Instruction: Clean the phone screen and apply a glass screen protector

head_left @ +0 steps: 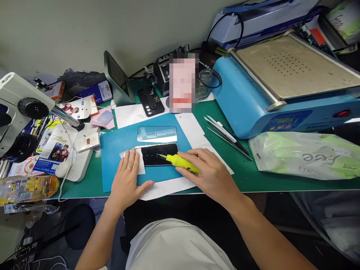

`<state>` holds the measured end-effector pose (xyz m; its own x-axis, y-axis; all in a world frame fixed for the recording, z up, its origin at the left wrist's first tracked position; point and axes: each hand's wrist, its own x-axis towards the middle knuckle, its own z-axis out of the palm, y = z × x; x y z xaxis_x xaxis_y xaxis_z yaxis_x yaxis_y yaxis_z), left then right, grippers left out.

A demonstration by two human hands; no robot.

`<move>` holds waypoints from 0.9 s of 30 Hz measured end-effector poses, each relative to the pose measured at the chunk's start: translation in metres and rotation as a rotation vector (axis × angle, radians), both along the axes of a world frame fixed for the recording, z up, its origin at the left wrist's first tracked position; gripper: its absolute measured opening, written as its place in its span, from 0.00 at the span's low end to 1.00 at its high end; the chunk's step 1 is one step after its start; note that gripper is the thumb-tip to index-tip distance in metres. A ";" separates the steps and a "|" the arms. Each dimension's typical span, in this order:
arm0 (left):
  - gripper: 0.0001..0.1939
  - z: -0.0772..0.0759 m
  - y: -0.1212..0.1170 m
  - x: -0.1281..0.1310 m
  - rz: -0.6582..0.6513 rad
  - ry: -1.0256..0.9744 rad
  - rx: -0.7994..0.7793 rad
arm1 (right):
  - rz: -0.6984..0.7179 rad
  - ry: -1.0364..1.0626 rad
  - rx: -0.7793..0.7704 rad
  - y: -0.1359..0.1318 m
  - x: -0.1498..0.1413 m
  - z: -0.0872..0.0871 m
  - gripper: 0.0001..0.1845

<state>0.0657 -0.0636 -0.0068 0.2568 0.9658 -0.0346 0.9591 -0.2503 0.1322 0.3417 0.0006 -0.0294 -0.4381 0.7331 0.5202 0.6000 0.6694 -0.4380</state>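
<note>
A phone (152,158) lies with its black screen up on a blue mat (114,150). My left hand (128,178) rests flat, fingers stretched out, over a white sheet (141,161) at the phone's left end. In my right hand (215,176) is a yellow squeeze bottle (181,162) with a thin pointed tip. The tip is directed left over the screen, where small pale marks show; whether it touches the glass I cannot tell. Just behind the phone lies a clear, shiny glass sheet (156,134) shaped like a phone screen.
Tweezers (225,135) lie right of the mat, near a blue heating plate machine (247,101) and a tissue pack (303,155). A black phone case (150,101) sits behind. On the left stand a microscope (30,107), packaging and a drink bottle (29,187).
</note>
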 end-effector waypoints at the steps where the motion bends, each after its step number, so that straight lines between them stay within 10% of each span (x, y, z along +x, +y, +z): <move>1: 0.50 0.000 0.000 0.000 0.002 0.003 0.000 | 0.001 0.002 0.002 0.000 -0.001 0.000 0.19; 27: 0.47 -0.001 0.000 -0.001 -0.037 -0.028 0.042 | -0.162 0.371 -0.243 0.001 0.014 0.003 0.15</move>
<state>0.0650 -0.0634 -0.0074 0.2923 0.9562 0.0139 0.9453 -0.2911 0.1476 0.3562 0.0015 -0.0264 -0.1247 0.8966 0.4250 0.4618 0.4315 -0.7749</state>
